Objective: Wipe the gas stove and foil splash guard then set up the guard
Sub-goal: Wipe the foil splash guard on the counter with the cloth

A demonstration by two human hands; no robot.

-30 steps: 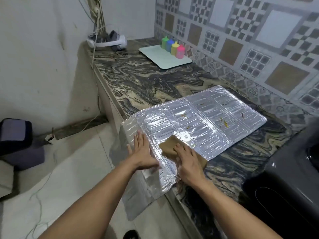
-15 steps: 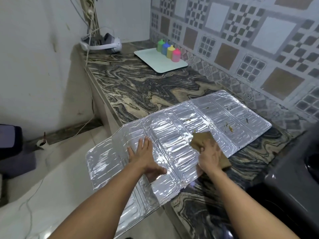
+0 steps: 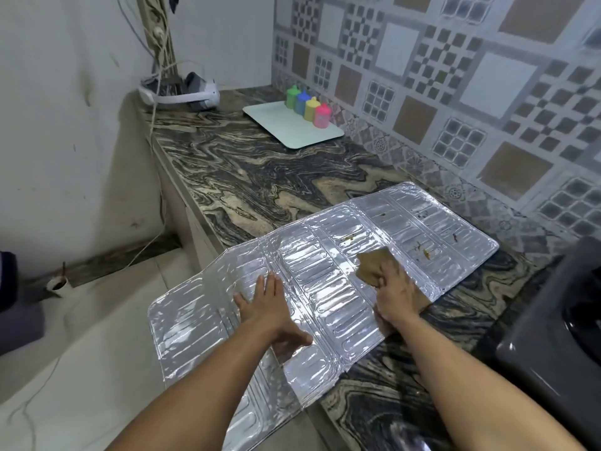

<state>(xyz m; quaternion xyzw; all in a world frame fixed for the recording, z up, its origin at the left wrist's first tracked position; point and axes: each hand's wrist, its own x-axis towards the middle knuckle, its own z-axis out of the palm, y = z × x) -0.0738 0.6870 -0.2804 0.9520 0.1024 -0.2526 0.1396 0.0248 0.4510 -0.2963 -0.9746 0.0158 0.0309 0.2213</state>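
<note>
Head view shows the foil splash guard (image 3: 325, 288) flat on the counter (image 3: 260, 177), one end overhanging. Left hand (image 3: 270, 307) presses it with straight fingers; right hand (image 3: 395, 292) grips the brown cloth (image 3: 370, 263). Best push toward the food specks (image 3: 426, 252) while bracing firmly.

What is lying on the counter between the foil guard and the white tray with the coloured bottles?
In the head view, only bare marbled counter lies between the foil guard and the white tray.
</note>
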